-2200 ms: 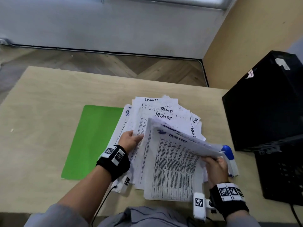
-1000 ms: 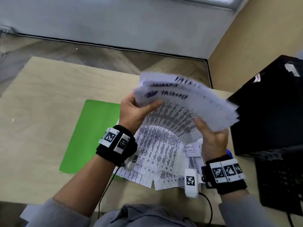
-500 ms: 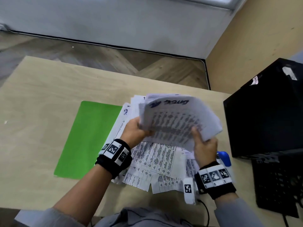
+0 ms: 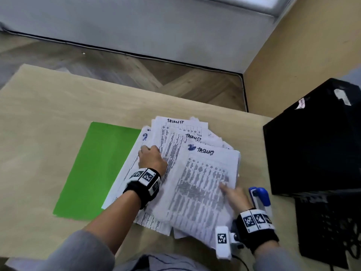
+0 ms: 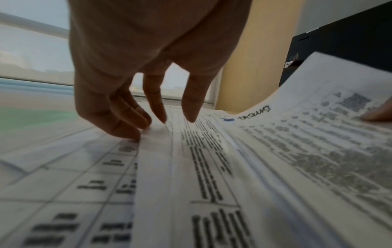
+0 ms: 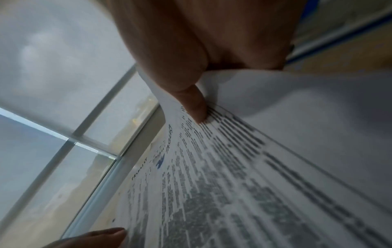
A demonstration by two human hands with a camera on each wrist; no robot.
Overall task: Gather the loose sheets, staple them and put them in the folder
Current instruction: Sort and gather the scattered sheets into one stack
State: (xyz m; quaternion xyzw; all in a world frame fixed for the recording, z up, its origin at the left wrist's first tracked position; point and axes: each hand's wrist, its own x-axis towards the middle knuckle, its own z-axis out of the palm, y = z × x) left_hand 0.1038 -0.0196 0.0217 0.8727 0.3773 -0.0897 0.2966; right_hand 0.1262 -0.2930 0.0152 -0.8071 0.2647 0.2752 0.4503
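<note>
Printed "TASKLIST" sheets (image 4: 175,132) lie fanned out on the table, partly over the right edge of the green folder (image 4: 97,169). A thick bundle of sheets (image 4: 201,188) lies on top of them at the right, its right side curling up. My right hand (image 4: 233,195) pinches that right edge, thumb (image 6: 196,107) on the print and the other fingers hidden under the paper. My left hand (image 4: 151,159) is on the spread sheets (image 5: 84,167) at the left, fingertips (image 5: 131,127) pointing down and touching the paper. The blue stapler (image 4: 260,198) lies just right of my right hand.
A black computer case (image 4: 316,137) stands at the table's right edge, close to the stapler, with a black mesh box (image 4: 328,227) in front of it. The bare tabletop (image 4: 39,133) stretches left of and beyond the folder.
The bundle, held up in both hands a second ago, has come down onto the pile. My left hand has let go of it and moved left onto the spread sheets.
</note>
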